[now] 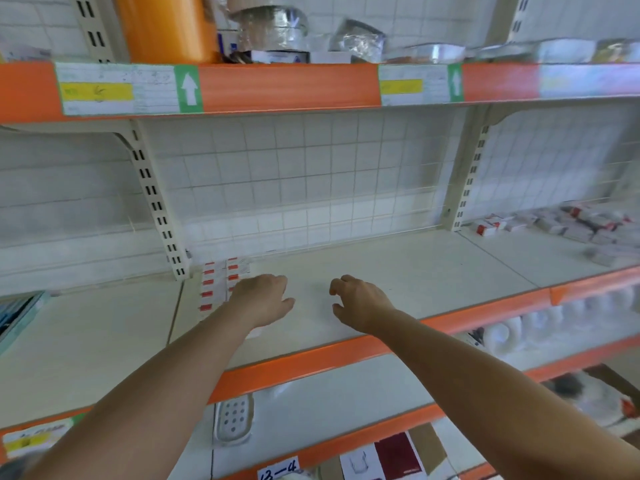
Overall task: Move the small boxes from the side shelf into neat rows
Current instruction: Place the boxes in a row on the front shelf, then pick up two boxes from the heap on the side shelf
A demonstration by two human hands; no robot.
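The loose heap of small boxes (568, 225) lies on the side shelf (540, 251), far off to the right and toward the back, well apart from both hands, and the right hand (360, 304) is clearly the nearer of the two to it. That hand hovers over the bare middle of the main shelf (398, 271) with its fingers loosely curled around nothing, so it is free. The left hand (265, 299) sits just beside the neat rows (221, 282) already started at the left rear corner, next to the slotted upright (156, 209); its fingers point down over the near end of those rows, and whether they touch or pinch a box there I cannot tell, since the hand hides that spot. The placed boxes lie flat with their red ends facing left, long axes running across the shelf, stacked one behind another so that each row runs from the orange front edge (311, 358) back toward the wire grid (311, 174). In the heap the boxes point every way, some tilted on others, too blurred to read singly. By my judgement the coming move is a rightward reach with the right hand, then a turn of each box to match the rows before setting it down beside them
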